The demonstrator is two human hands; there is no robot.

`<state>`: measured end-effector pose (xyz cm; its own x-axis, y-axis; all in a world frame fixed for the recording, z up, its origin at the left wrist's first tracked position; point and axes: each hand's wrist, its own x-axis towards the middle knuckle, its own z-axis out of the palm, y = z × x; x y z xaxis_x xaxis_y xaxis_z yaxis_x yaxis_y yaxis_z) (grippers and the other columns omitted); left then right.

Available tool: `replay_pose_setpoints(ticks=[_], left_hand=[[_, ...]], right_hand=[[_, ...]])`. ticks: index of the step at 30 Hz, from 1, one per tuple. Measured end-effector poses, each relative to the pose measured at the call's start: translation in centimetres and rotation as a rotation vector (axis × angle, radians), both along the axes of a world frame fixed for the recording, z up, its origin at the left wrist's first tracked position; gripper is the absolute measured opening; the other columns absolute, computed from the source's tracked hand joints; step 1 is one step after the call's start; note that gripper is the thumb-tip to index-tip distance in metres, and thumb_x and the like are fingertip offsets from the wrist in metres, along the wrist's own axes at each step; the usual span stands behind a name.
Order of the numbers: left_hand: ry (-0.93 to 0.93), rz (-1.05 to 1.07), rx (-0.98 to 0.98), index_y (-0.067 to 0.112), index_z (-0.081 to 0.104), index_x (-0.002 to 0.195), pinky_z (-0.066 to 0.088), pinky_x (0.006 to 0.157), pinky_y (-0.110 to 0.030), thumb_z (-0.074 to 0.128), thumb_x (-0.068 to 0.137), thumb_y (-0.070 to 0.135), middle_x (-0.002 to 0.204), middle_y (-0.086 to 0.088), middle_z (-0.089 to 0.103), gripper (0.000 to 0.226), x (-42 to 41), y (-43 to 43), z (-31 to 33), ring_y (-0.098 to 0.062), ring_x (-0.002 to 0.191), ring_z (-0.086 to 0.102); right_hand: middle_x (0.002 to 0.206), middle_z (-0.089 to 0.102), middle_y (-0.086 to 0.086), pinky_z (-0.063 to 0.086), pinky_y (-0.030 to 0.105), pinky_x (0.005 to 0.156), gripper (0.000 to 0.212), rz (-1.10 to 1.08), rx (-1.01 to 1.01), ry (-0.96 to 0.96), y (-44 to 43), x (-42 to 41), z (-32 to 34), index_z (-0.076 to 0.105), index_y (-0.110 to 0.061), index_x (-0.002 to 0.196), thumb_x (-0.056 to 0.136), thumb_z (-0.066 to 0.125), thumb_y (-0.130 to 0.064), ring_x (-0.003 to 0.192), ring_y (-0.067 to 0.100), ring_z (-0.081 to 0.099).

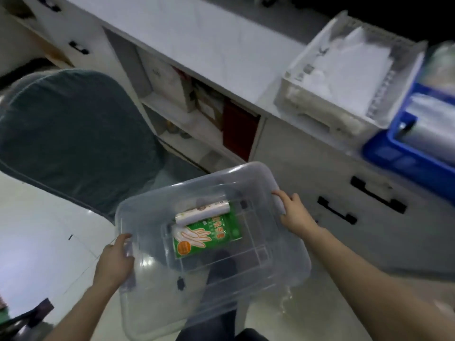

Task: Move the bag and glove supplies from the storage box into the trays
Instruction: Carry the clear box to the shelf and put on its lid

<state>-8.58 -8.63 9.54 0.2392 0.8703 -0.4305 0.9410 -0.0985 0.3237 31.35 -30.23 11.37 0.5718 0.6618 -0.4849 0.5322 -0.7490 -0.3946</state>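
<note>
I carry a clear plastic storage box (290,257) above the floor. My left hand (114,262) grips its left rim and my right hand (294,212) grips its right rim. Inside the box lie a green pack of disposable gloves (209,236) and a white roll of bags (203,211) just beyond it. A white tray (302,99) with white bags in it stands on the counter at the upper right. A blue tray (394,148) holding clear film rolls stands to its right.
The white counter (197,45) runs from upper left to right, with open shelves and drawers with black handles (336,210) below. A grey-green chair (73,129) stands at the left. My dark trouser leg shows through the box bottom.
</note>
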Motion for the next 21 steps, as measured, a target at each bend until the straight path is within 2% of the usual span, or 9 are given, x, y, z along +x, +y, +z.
replay_pose_setpoints(ticks=[3, 6, 9, 12, 15, 18, 21], left_hand=[[-0.015, -0.188, 0.048, 0.020, 0.051, 0.127, 0.045, 0.063, -0.036, 0.063, 0.077, 0.004, 0.092, -0.021, 0.063, 0.054, 2.2, -3.2, 0.9, -0.034, 0.075, 0.057], [-0.065, -0.364, 0.040, 0.020, 0.052, 0.125, 0.043, 0.059, -0.035, 0.062, 0.072, -0.002, 0.092, -0.020, 0.065, 0.058, 5.4, -7.2, 2.1, -0.031, 0.069, 0.057], [-0.115, -0.547, 0.031, 0.020, 0.054, 0.125, 0.041, 0.055, -0.033, 0.063, 0.071, -0.003, 0.086, -0.019, 0.064, 0.059, 9.5, -11.8, 3.3, -0.028, 0.063, 0.056], [-0.154, -0.741, 0.006, 0.017, 0.054, 0.125, 0.044, 0.061, -0.033, 0.065, 0.075, 0.004, 0.089, -0.019, 0.064, 0.053, 14.3, -17.4, 4.0, -0.030, 0.069, 0.058], [-0.152, -0.894, -0.026, 0.020, 0.049, 0.124, 0.041, 0.058, -0.030, 0.062, 0.080, 0.012, 0.084, -0.014, 0.062, 0.046, 19.2, -23.3, 4.7, -0.024, 0.065, 0.058], [-0.201, -1.042, -0.046, 0.019, 0.048, 0.125, 0.039, 0.058, -0.030, 0.059, 0.083, 0.016, 0.082, -0.010, 0.058, 0.043, 23.5, -29.5, 5.0, -0.020, 0.067, 0.055], [-0.232, -1.149, -0.110, 0.022, 0.044, 0.130, 0.045, 0.061, -0.032, 0.056, 0.088, 0.022, 0.089, -0.011, 0.059, 0.044, 27.7, -36.1, 5.6, -0.025, 0.076, 0.059]], right_hand=[[0.124, 0.035, 0.014, 0.043, 0.033, 0.043, 0.062, -0.149, 0.039, 0.008, -9.8, -1.7, 0.5, 0.027, -0.043, 0.136, 0.092, 0.040, -0.001, 0.057, 0.029, 0.049], [0.111, 0.035, 0.007, 0.041, 0.031, 0.046, 0.063, -0.345, 0.061, -0.034, -20.0, -3.9, 1.5, 0.028, -0.045, 0.135, 0.090, 0.040, -0.003, 0.060, 0.028, 0.050], [0.110, 0.042, 0.014, 0.049, 0.036, 0.068, 0.062, -0.543, 0.078, -0.095, -29.5, -5.7, 2.7, 0.032, -0.041, 0.138, 0.087, 0.046, -0.008, 0.076, 0.037, 0.054], [0.119, 0.045, 0.019, 0.049, 0.040, 0.086, 0.064, -0.721, 0.099, -0.153, -38.5, -6.8, 4.0, 0.032, -0.037, 0.139, 0.086, 0.049, -0.006, 0.098, 0.041, 0.055], [0.130, 0.042, 0.019, 0.046, 0.040, 0.091, 0.063, -0.869, 0.051, -0.230, -46.5, -7.7, 5.5, 0.031, -0.036, 0.140, 0.087, 0.049, -0.006, 0.111, 0.041, 0.052], [0.134, 0.038, 0.015, 0.048, 0.041, 0.090, 0.064, -0.978, -0.010, -0.282, -53.9, -8.4, 7.3, 0.029, -0.041, 0.138, 0.087, 0.050, -0.008, 0.109, 0.040, 0.053], [0.117, 0.039, 0.011, 0.050, 0.044, 0.088, 0.060, -1.092, -0.032, -0.279, -60.8, -9.3, 9.1, 0.025, -0.045, 0.136, 0.088, 0.051, -0.019, 0.088, 0.035, 0.054]])
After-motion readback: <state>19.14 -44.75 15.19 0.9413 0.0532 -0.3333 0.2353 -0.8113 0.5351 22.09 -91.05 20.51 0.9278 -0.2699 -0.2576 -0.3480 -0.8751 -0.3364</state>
